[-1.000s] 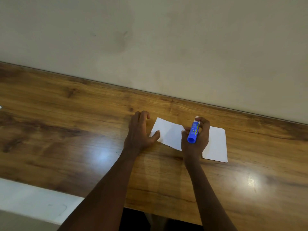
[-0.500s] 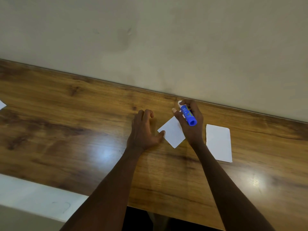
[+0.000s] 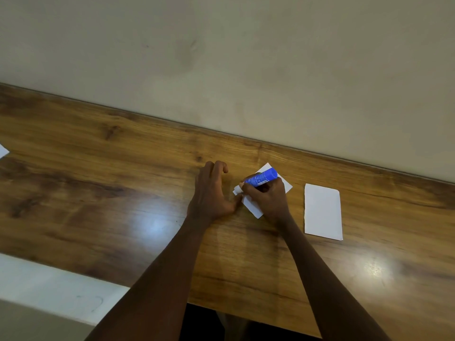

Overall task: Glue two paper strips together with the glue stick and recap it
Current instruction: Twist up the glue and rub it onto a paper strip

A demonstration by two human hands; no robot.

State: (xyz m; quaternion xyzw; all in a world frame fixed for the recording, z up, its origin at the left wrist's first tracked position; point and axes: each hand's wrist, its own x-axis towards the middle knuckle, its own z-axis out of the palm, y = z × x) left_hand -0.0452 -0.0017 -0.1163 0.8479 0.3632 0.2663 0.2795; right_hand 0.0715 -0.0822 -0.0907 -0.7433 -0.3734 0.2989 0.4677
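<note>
Lowered, glue stick (image 3: pixel 261 177) in right fingers (image 3: pixel 248 187) touches paper (image 3: pixel 253 205).

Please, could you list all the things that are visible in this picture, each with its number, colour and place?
glue stick: 1, blue body with a white tip, held in the right hand, tip down on the left part of the tilted paper piece
tilted paper piece: 1, white, on the table under the right hand
second paper piece: 1, white, flat on the table, to the right, apart from the first
paper corner: 1, white, at the left edge of the view
table: 1, brown wood grain, glossy
wall: 1, beige, behind the table
left hand: 1, flat on the table, thumb at the tilted piece's left edge
right hand: 1, closed in a grip on the glue stick
</note>
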